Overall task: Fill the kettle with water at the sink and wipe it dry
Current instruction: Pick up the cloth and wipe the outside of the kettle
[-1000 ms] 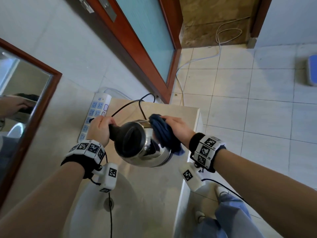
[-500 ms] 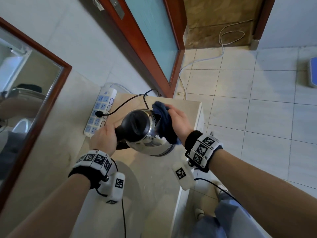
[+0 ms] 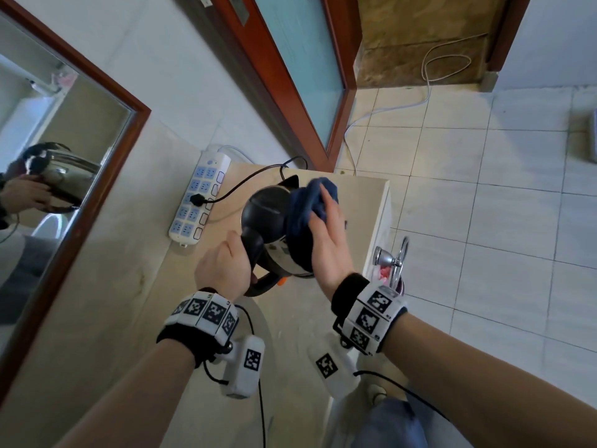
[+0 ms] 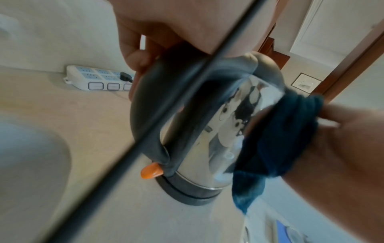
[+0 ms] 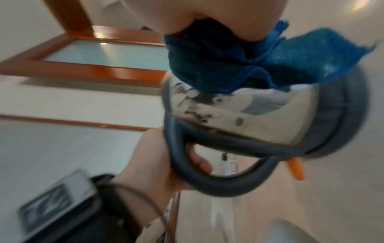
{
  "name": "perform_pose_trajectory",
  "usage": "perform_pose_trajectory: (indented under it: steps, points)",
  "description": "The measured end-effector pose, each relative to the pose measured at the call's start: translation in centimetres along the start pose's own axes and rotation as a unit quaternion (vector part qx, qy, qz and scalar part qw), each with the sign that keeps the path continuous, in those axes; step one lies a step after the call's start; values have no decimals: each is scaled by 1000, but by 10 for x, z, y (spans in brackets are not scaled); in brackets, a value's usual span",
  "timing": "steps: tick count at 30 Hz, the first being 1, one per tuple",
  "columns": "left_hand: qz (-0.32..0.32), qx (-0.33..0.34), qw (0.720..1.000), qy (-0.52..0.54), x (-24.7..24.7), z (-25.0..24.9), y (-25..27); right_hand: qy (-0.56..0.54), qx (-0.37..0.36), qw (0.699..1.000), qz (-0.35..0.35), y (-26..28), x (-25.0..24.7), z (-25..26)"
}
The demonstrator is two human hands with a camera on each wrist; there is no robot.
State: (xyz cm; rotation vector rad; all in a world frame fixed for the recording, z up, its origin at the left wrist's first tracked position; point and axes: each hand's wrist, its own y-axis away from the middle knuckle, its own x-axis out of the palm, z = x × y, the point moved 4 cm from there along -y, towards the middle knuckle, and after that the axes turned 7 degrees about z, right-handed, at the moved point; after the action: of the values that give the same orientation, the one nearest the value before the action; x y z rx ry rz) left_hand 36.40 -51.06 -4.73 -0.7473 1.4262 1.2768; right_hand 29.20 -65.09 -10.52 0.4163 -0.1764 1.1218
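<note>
At nine o'clock the left hand [image 3: 223,270] grips the handle of the kettle [image 3: 274,227], held at centre above the counter [image 3: 290,334]. At three o'clock the right hand [image 3: 326,244] presses a blue cloth [image 3: 303,221] flat against its side.

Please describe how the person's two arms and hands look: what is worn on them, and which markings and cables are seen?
Both forearms are bare, without sleeves. Each wrist wears a black band carrying white blocks with black square-pattern markers. A white box-shaped camera with its own marker hangs under each wrist, and a thin black cable runs from each. The hands have no gloves.
</note>
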Motion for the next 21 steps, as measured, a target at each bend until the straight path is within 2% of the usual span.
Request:
perform_pose_trajectory:
  steps: [2, 5, 9, 12, 14, 18, 20, 21]
  points:
    - [7, -15, 1000, 22, -2, -3, 5, 60, -43, 997, 16, 9, 9, 1]
    - [22, -13, 999, -18, -3, -7, 7, 103, -72, 992, 15, 15, -1, -16]
    - [25, -18, 999, -41, 1, -10, 11, 90, 73, 993, -8, 9, -30, -57]
    - [24, -18, 999, -38, 3, -15, 15, 79, 114, 990, -11, 1, -35, -60]
    - [21, -20, 999, -32, 5, -19, 18, 62, 81, 995, -5, -1, -26, -43]
    - [18, -30, 999, 5, 10, -21, 20, 106, -49, 993, 32, 7, -11, -12]
    - [15, -35, 999, 16, 11, -20, 20, 140, -57, 988, 43, 8, -15, -21]
    - [15, -36, 999, 18, 12, -20, 19, 151, -39, 987, 47, 7, -21, -31]
